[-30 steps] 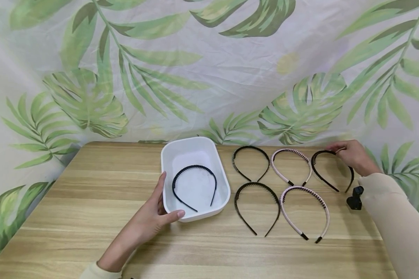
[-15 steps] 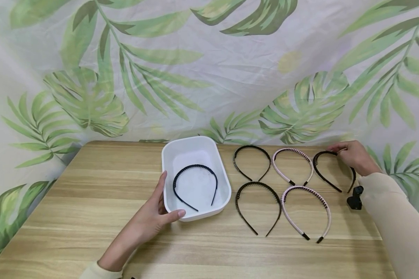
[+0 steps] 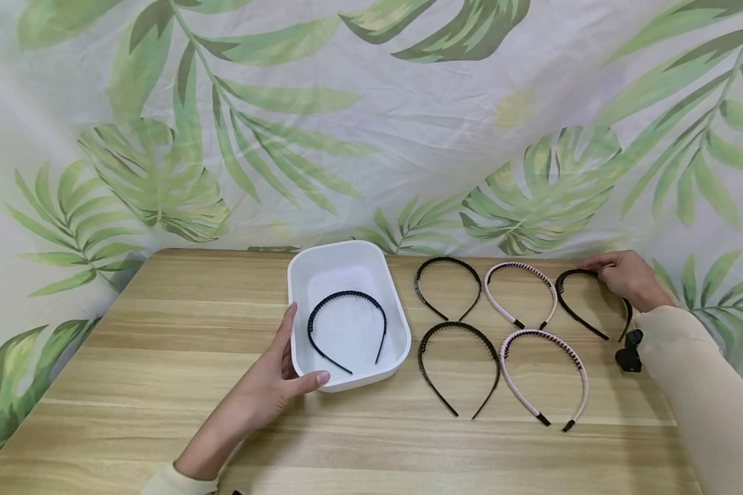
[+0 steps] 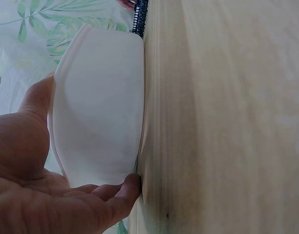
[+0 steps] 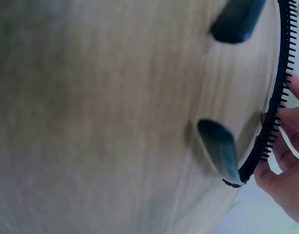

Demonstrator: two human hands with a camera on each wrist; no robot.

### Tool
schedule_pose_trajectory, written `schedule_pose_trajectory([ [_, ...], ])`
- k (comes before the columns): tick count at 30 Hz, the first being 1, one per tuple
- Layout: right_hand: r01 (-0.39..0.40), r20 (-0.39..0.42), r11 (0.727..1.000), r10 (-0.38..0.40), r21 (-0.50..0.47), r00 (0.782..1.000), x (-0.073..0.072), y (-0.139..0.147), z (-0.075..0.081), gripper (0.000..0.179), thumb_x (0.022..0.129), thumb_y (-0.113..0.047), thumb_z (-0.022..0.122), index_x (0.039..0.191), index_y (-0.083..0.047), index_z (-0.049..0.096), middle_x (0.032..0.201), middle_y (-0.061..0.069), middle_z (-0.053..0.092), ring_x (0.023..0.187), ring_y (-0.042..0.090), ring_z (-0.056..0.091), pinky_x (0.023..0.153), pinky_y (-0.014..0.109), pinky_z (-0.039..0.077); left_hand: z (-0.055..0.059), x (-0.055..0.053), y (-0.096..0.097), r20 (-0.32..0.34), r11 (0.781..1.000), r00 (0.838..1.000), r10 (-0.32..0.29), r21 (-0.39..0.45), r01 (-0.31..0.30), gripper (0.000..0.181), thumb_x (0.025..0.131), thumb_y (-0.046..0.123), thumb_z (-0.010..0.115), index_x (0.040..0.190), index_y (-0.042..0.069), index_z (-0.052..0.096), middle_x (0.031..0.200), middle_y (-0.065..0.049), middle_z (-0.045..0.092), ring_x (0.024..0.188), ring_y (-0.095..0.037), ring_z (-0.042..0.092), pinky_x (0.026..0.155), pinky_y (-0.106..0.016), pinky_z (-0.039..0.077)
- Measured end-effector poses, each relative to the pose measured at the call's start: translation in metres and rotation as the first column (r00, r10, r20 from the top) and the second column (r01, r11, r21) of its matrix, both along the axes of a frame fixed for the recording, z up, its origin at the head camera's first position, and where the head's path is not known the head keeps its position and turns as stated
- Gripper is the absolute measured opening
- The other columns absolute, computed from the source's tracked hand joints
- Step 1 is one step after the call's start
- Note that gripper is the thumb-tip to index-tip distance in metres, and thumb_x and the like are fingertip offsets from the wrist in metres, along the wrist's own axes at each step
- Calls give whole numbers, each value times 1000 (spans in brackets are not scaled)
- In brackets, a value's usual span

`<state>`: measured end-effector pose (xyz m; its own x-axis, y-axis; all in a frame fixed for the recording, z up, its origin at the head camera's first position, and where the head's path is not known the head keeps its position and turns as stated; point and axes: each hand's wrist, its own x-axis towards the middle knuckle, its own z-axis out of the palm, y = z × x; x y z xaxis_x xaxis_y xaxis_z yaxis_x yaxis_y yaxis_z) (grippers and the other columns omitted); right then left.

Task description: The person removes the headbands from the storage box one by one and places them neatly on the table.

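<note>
My left hand (image 3: 266, 385) grips the near left corner of a white plastic bin (image 3: 396, 337), thumb over the front rim and fingers along the side. Inside that bin lies a black toothed headband (image 3: 349, 294). In the left wrist view the fingers (image 4: 125, 195) curl under the bin wall (image 4: 100, 102). At the far right of the table, my right hand (image 3: 631, 278) pinches the top of another black headband (image 3: 578, 316). Its comb teeth and the fingers around the band (image 5: 271, 117) show in the right wrist view.
Between bin and right hand lie two more black headbands (image 3: 447, 260) and two pink ones (image 3: 514, 265), in two rows on the wooden table (image 3: 161, 357). A leaf-patterned cloth (image 3: 408, 151) hangs along the table's back edge.
</note>
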<state>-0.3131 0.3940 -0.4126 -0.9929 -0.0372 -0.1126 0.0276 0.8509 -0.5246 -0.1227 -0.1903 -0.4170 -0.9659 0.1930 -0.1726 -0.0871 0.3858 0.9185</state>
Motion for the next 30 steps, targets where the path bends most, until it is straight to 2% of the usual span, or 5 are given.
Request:
schedule_pose_trajectory([
  [8,2,-10,1000,-2,4,1000,2,0,2,40,100,1,47,134,2,69,143,34,57,131,51,52,82,31,44,1,0,1,-5,1000,1000,-1,-3,1,124,92,26,83,168,27,-14,176,-18,6,158,-34,30,115,-33,42],
  [13,-13,-41,1000,13,-9,999,5,-1,4,36,104,-4,50,133,8,66,140,35,58,131,54,51,94,50,48,0,0,1,0,1000,1000,5,0,-5,123,92,24,83,168,26,-14,176,-19,7,158,-34,30,115,-34,41],
  [21,-22,-68,999,18,-50,998,15,-6,10,37,109,-15,51,138,6,63,141,35,58,127,50,56,77,21,45,0,0,1,5,1000,1000,10,-2,-10,123,92,24,83,168,26,-13,175,-20,8,157,-35,31,114,-34,42],
  [27,-33,-82,997,27,-72,996,27,-18,17,42,109,-25,54,142,0,62,145,31,58,131,49,53,95,52,47,-1,-1,1,6,1000,1000,13,4,-13,123,92,23,83,168,25,-14,175,-22,8,157,-35,31,114,-33,42],
  [30,-44,-120,997,36,-66,992,33,-28,21,40,108,-25,56,140,-3,64,142,28,62,131,48,55,97,55,46,0,-1,1,8,1000,1000,14,1,-14,123,92,23,83,168,26,-14,174,-23,11,156,-36,33,114,-35,42],
])
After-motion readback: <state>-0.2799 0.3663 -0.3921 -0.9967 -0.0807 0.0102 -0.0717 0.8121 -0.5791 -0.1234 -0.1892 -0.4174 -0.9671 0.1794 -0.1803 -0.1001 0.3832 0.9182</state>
